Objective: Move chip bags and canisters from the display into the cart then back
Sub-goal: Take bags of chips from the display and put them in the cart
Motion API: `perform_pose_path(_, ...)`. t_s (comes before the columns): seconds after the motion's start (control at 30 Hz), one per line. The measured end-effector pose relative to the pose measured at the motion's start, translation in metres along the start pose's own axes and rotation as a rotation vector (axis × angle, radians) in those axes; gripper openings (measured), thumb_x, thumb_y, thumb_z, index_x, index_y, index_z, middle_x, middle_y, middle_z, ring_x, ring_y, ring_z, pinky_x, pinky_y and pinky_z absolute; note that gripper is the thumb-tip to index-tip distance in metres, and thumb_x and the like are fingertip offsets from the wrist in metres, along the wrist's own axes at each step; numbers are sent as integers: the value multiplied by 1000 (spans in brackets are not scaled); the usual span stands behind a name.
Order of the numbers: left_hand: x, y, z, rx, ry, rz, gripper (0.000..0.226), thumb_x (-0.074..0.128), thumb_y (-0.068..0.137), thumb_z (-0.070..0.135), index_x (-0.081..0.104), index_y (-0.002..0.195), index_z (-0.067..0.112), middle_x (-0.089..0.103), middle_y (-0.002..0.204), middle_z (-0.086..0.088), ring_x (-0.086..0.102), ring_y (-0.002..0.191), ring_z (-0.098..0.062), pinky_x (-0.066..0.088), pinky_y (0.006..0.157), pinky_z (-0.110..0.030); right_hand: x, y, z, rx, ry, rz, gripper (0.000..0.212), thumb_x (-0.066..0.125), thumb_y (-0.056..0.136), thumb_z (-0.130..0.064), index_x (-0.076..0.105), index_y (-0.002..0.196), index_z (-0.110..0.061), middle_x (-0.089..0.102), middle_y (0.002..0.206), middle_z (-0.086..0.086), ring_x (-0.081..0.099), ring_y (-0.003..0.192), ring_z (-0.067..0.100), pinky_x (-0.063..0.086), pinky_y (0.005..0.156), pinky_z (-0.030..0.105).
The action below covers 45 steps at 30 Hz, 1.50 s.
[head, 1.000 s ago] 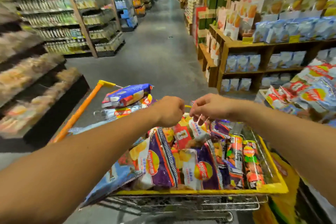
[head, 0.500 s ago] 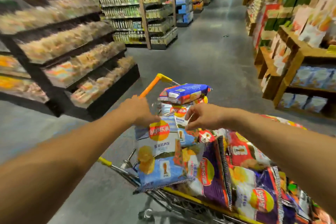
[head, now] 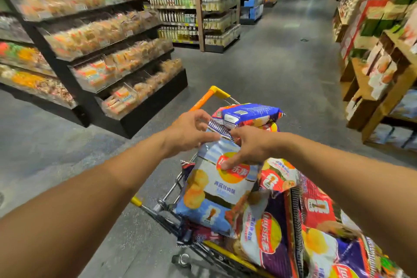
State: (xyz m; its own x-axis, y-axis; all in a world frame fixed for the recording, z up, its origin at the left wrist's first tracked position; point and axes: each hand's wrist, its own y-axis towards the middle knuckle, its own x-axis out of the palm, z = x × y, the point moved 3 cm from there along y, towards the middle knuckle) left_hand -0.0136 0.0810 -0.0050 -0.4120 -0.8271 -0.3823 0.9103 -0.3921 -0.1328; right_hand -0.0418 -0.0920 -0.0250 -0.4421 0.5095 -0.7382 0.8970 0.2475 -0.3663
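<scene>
**Supermarket aisle, both hands on a chip bag over the cart**

Grey concrete floor all down the aisle, and I'm leaning over my shopping cart. The thing I'm on is a light blue chip bag, lying at the left end of the pile, with its top edge tipped up toward the cart's far end. My right hand has it by the top edge, fingers curled down over the front and one fingertip landing on the red and yellow logo. My left hand is at the top left corner of that same bag, fingers spread and a bit bent; looks like it's touching the crinkled edge, but I honestly can't tell if it's got a real grip.

Just past my hands a dark blue bag sits on top of the heap, next to the orange cart handle. Right of the blue one are a red bag and a purple bag, all jammed together and overlapping.

Off to my left are black tiered racks of packaged baked goods, blurry. Further back, shelves of bottles. Wooden display shelves with boxes run along my right.
</scene>
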Motion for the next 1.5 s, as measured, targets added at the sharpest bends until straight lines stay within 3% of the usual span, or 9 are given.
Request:
perform_pose_path(0.1, -6, 15, -10, -226, -239, 123, 27, 57, 97, 38, 55, 100, 11, 64, 83, -8, 64, 69, -19, 56, 68, -30, -25, -7, 16, 11, 117, 34, 49, 92, 59, -45, 73, 92, -14, 77, 85, -3, 74, 77, 17, 62, 72, 37)
perform_pose_path(0.23, -7, 31, -50, -330, 339, 147, 45, 44, 100, 42, 63, 88, 3, 63, 82, -16, 64, 79, -37, 55, 82, -43, -61, -31, 46, 77, 437, 69, 31, 84, 72, -30, 72, 90, -8, 75, 73, 0, 68, 54, 10, 48, 46, 17)
perform_pose_path(0.47, 49, 60, -53, -339, 231, -2, 29, 64, 89, 41, 61, 88, 12, 55, 77, -8, 47, 64, -17, 41, 56, -24, -92, -67, 111, 212, 645, 127, 43, 75, 72, -32, 71, 102, -2, 76, 97, 16, 75, 77, 25, 61, 68, 33)
perform_pose_path(0.53, 70, 65, -51, -315, 270, -17, 14, 69, 90, 26, 61, 93, 15, 63, 88, 0, 57, 82, -15, 51, 67, -21, -91, -74, 124, 231, 721, 173, 44, 74, 74, -29, 70, 107, 0, 75, 102, 18, 74, 88, 32, 61, 76, 39)
perform_pose_path(0.67, 76, 64, -54, -437, 315, 167, 79, 87, 67, 23, 45, 129, -4, 61, 124, -13, 61, 111, -25, 53, 91, -33, -86, -77, 132, 248, 742, 217, 48, 77, 72, -28, 69, 111, -1, 75, 103, 18, 73, 91, 34, 60, 82, 44)
perform_pose_path(0.83, 43, 65, -28, -414, 291, 172, 35, 84, 72, 14, 69, 100, 1, 70, 102, -12, 63, 82, -23, 54, 77, -34, -86, -78, 118, 211, 701, 188, 55, 82, 69, -34, 69, 113, -3, 75, 105, 15, 72, 98, 35, 55, 94, 51)
perform_pose_path(1.0, 12, 37, -11, -284, 5, 189, 41, 87, 68, 4, 62, 99, 16, 65, 71, 2, 62, 49, -5, 46, 39, -14, -85, -79, 87, 157, 626, 168, 60, 87, 54, -36, 73, 104, -5, 76, 101, 15, 73, 95, 35, 55, 93, 53)
perform_pose_path(1.23, -3, 2, 9, -142, -92, -11, 24, 74, 83, 12, 70, 106, 16, 75, 104, -11, 72, 88, -24, 59, 80, -35, -77, -97, 26, 40, 460, 119, 52, 84, 57, -35, 73, 100, -8, 77, 95, 10, 75, 83, 24, 61, 77, 37)
perform_pose_path(1.5, 49, -13, 85, 107, -37, -295, 23, 56, 98, 25, 64, 120, 26, 74, 112, 2, 72, 99, -16, 57, 85, -35, -93, -141, -18, -118, 26, 316, 75, 81, 48, -70, 75, 111, -30, 25, 160, -11, 29, 145, 14, 28, 119, 36)
